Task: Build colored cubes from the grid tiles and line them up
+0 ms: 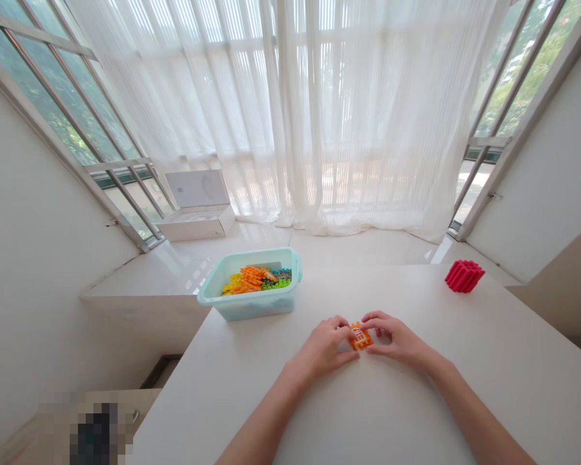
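Note:
A small orange block piece point(360, 336) rests low over the white table point(416, 400), pinched between both hands. My left hand point(325, 345) grips its left side with curled fingers and thumb. My right hand point(396, 338) holds its right side, fingers bent over the top. A pale teal plastic bin point(252, 303) stands to the upper left of my hands, filled with several orange, yellow, green and grey interlocking pieces point(254, 279).
A red assembled block cube point(463, 276) sits near the table's far right edge. Beyond the table, a white box with its lid up point(198, 213) lies on the window ledge before sheer curtains. The table's left edge drops toward the floor.

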Demonstrator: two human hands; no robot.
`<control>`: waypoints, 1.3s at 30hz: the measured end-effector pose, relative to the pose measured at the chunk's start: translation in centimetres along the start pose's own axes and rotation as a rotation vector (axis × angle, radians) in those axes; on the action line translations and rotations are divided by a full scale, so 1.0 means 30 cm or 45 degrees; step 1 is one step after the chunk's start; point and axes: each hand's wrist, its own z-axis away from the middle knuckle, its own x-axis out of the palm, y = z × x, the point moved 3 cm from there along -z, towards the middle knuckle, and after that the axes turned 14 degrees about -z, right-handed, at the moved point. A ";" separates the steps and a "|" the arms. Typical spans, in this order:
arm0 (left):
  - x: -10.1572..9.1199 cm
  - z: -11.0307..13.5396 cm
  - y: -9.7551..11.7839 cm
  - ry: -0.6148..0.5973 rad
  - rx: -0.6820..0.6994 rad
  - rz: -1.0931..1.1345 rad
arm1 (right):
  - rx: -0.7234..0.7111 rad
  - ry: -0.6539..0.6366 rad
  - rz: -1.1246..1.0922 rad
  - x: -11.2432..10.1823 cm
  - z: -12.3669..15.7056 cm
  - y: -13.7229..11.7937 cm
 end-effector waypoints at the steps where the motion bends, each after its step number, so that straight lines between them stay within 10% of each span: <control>1: 0.002 0.000 0.001 0.002 0.001 -0.002 | 0.009 -0.002 0.002 0.001 0.000 0.001; 39: 0.030 -0.021 0.002 0.034 -0.067 0.047 | 0.003 -0.022 0.072 -0.020 0.015 -0.002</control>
